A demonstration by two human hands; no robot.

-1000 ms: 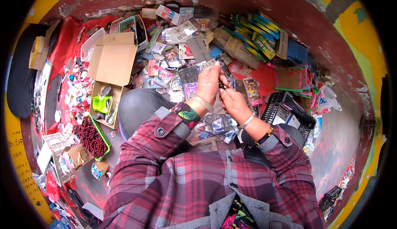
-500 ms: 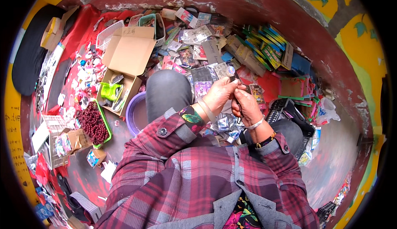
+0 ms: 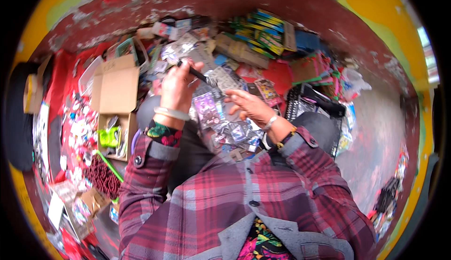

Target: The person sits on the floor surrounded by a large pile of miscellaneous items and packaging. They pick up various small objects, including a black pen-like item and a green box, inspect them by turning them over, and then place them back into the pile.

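In my left hand [image 3: 174, 88] I hold a slim black stick-like thing [image 3: 201, 75], its fingers closed around one end. It slants down to the right, and its far end is blurred, so I cannot make out its kind. My right hand [image 3: 251, 107] hovers to the right of it, fingers apart, with nothing visible in them. Beneath both hands lies a heap of small flat packets, among them a purple printed packet [image 3: 206, 109] and several small clear packets [image 3: 237, 132].
An open cardboard box [image 3: 115, 81] with a bright green item [image 3: 109, 138] stands at left, near dark red beads [image 3: 101, 175]. Yellow-green boxes [image 3: 268, 34] are stacked by the far wall. A black basket [image 3: 295, 102] sits by my right knee, near a clear plastic bag [image 3: 354, 82].
My hands were together over the heap; now they are apart. The left has moved left with the black thing, and the right has let go and opened. The view has shifted too.
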